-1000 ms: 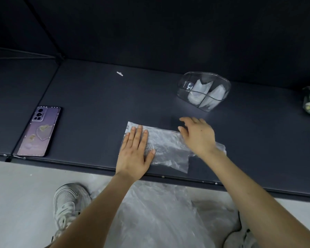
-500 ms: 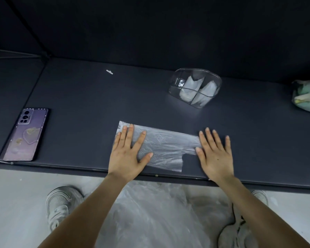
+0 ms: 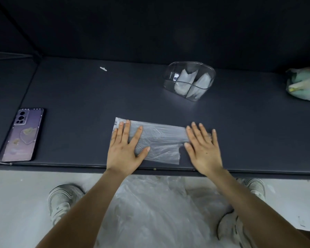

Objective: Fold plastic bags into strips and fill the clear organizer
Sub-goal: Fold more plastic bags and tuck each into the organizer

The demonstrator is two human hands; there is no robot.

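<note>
Thin clear plastic, a bag (image 3: 159, 140) folded into a flat band, lies on the dark desk (image 3: 79, 90) near its front edge. The left hand (image 3: 125, 149) rests flat on the left end of the bag, the fingers straight and spread, the thumb out to the side. The right hand (image 3: 204, 151) is flat too, fingers spread, and covers the right end of the bag. Behind the bag, well apart, the clear organizer (image 3: 189, 80) stands with white folded strips (image 3: 184, 79) in its compartments. A phone (image 3: 22, 135) lies back side up at the left of the desk. A heap of plastic (image 3: 150, 212) lies on the floor beside a pale shoe (image 3: 63, 199).
</note>
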